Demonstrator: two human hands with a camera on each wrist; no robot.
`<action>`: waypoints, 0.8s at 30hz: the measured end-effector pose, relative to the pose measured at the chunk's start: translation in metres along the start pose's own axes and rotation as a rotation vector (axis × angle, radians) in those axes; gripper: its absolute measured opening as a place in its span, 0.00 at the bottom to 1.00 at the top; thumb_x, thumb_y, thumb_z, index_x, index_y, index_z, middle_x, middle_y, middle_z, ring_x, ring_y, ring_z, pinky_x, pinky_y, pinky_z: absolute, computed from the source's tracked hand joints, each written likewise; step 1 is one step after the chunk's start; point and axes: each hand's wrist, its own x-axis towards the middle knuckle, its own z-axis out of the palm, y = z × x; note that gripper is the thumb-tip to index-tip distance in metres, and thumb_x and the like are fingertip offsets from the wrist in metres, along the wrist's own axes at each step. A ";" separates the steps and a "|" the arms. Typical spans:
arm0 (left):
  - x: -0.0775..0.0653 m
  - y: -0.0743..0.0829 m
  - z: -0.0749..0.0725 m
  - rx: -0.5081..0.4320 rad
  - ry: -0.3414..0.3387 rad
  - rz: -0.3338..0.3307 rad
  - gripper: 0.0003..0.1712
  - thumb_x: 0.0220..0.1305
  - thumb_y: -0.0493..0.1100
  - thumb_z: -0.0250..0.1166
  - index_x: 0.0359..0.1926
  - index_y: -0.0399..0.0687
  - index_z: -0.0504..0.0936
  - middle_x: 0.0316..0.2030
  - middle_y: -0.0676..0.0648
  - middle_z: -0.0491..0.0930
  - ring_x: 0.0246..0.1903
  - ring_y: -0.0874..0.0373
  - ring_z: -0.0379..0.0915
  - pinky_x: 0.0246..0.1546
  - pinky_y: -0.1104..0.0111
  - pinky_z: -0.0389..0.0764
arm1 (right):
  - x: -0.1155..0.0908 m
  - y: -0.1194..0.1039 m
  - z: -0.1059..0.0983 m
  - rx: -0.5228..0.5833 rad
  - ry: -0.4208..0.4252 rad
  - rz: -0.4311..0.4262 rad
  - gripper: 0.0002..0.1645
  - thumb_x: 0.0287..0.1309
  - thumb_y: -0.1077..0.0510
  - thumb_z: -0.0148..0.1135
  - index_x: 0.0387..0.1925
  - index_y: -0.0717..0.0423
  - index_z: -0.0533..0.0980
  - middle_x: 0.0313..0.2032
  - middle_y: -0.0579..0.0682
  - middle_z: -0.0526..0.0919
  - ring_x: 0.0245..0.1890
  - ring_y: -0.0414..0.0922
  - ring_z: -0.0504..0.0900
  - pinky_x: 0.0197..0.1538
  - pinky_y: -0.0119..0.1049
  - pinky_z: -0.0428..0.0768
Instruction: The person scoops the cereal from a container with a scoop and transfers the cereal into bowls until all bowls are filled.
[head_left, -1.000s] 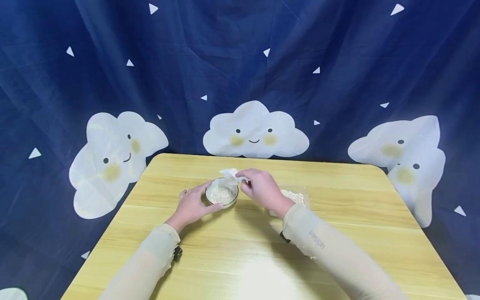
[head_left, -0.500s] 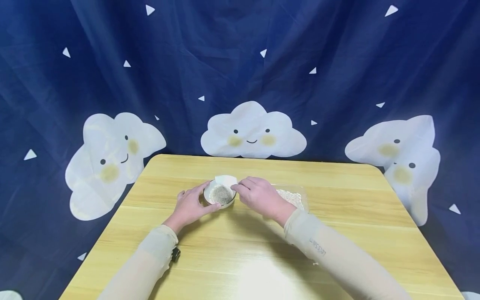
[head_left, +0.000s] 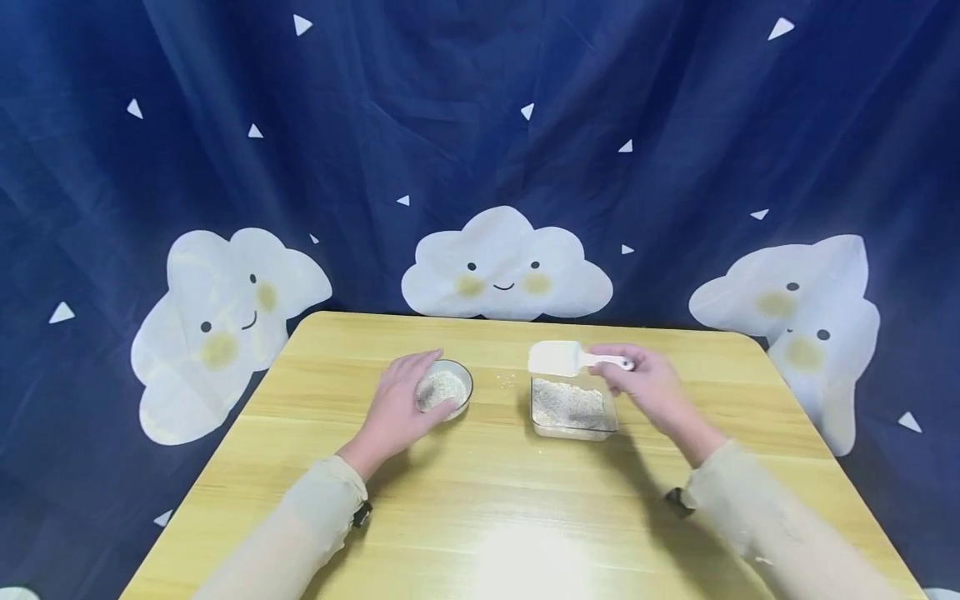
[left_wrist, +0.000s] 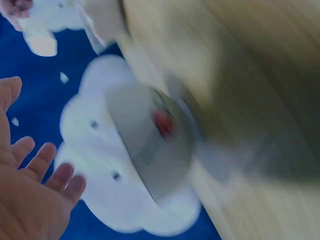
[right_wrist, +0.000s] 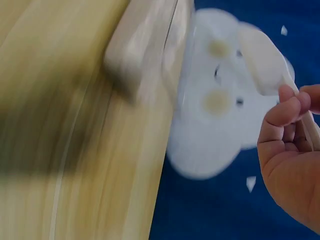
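Observation:
My right hand (head_left: 645, 383) pinches the handle of a white spatula (head_left: 555, 358), its flat blade pointing left above a clear rectangular container (head_left: 573, 432) of pale flakes, perhaps oats. In the right wrist view, thumb and fingers close on the spatula handle (right_wrist: 311, 127). A round bowl (head_left: 467, 385) with a dark rim, holding similar pale flakes (head_left: 442, 387), stands on the table to the left. My left hand (head_left: 401, 404) is beside this bowl, overlapping its left side in the head view. The left wrist view has its fingers spread loosely, with a gap between them and the blurred bowl (left_wrist: 145, 140).
The wooden table (head_left: 480, 492) carries a few pale crumbs (head_left: 507, 380) between bowl and container. Behind its far edge hangs a dark blue curtain (head_left: 480, 125) printed with clouds and triangles.
My right hand has moved right with the spatula, from inside the bowl to above the container. My left hand has loosened from the bowl's rim.

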 end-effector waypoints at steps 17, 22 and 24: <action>0.036 0.059 0.090 -0.195 -0.442 -0.056 0.50 0.72 0.62 0.67 0.85 0.49 0.58 0.65 0.48 0.83 0.53 0.52 0.84 0.64 0.57 0.84 | -0.019 0.016 -0.057 -0.472 -0.104 -0.186 0.15 0.64 0.62 0.67 0.51 0.60 0.87 0.31 0.46 0.86 0.19 0.35 0.68 0.23 0.30 0.70; 0.047 0.059 0.096 -0.252 -0.502 -0.077 0.50 0.73 0.60 0.68 0.85 0.49 0.56 0.61 0.46 0.85 0.50 0.57 0.85 0.62 0.59 0.85 | -0.013 0.011 -0.051 -0.534 -0.137 -0.172 0.15 0.61 0.63 0.64 0.49 0.60 0.88 0.25 0.43 0.81 0.17 0.36 0.65 0.25 0.31 0.70; 0.050 0.059 0.096 -0.264 -0.518 -0.084 0.51 0.72 0.60 0.68 0.85 0.49 0.56 0.60 0.46 0.85 0.49 0.59 0.84 0.62 0.60 0.85 | -0.010 0.012 -0.050 -0.517 -0.156 -0.141 0.16 0.61 0.62 0.64 0.49 0.60 0.87 0.26 0.44 0.81 0.18 0.37 0.67 0.27 0.31 0.71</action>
